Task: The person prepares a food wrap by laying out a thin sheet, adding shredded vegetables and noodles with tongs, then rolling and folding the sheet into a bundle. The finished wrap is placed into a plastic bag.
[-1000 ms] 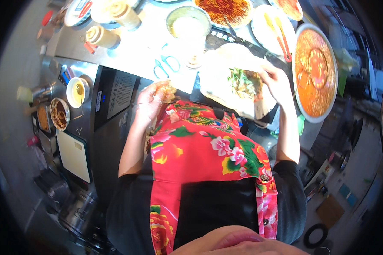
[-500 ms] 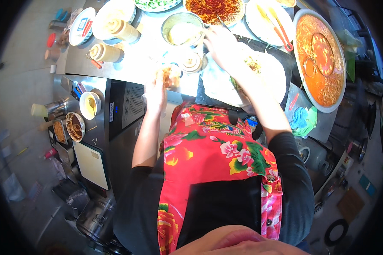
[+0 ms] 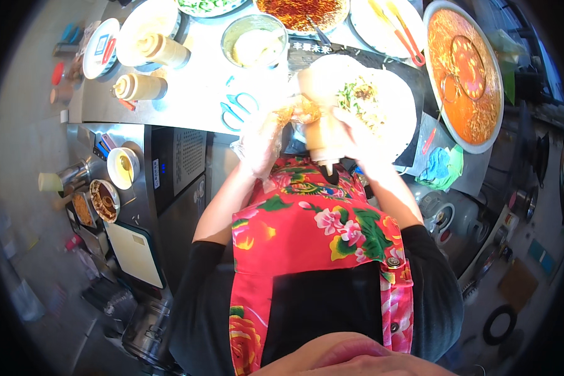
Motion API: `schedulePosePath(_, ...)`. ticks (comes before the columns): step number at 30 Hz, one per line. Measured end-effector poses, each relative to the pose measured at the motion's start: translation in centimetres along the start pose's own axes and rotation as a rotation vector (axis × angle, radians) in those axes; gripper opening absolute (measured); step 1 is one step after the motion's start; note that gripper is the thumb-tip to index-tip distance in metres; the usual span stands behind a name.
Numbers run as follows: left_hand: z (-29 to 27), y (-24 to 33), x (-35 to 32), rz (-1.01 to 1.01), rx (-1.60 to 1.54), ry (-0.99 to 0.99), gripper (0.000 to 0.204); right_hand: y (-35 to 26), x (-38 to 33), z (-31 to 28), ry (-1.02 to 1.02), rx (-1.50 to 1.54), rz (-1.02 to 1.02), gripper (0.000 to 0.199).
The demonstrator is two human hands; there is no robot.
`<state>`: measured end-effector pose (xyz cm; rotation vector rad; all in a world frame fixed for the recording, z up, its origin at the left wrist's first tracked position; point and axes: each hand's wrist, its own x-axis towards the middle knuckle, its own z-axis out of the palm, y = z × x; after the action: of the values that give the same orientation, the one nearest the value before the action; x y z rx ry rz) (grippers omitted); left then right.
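Note:
My right hand (image 3: 352, 133) is wrapped round a squeeze bottle (image 3: 321, 136) of tan sauce. The bottle is tipped, its white cap and nozzle pointing down toward my apron. Close to it, my left hand (image 3: 262, 139), in a clear plastic glove, grips an orange-brown piece of food (image 3: 302, 110) whose kind I cannot make out. Just beyond my right hand lies a white round (image 3: 395, 116) topped with chopped greens and shreds (image 3: 360, 97). Glare washes out its surface. Blue-handled scissors (image 3: 239, 108) rest on the counter left of my hands.
Two more squeeze bottles, one standing near (image 3: 139, 86) and one farther off (image 3: 163, 50), are at the left. Behind are a metal bowl (image 3: 279, 57) and a dish of red chilli sauce (image 3: 304, 14). A large basin of orange broth (image 3: 500, 81) stands right, beside blue and green cloths (image 3: 442, 168).
My right hand has come back from the far side and now holds the squeeze bottle that stood on the counter. My left hand has moved right with the food. The scissors have come into sight.

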<state>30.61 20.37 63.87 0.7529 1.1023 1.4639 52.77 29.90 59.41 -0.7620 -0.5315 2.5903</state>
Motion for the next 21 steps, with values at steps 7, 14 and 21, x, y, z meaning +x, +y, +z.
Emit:
schedulePosePath(7, 0.7, 0.1, 0.8, -0.102, -0.059, 0.119, 0.027, -11.8, -3.2, 4.6, 0.685, -0.996, -0.893, 0.068)
schedulePosePath(14, 1.4, 0.7, 1.3, -0.107, 0.083, 0.037, 0.035, -13.0, -4.3, 4.4, 0.878, -1.043, -1.085, 0.070)
schedulePosePath(21, 1.2, 0.1, 1.0, -0.184, 0.164, -0.025, 0.035, -12.1, -3.4, 2.2, 0.923, -1.373, -0.929, 0.074)
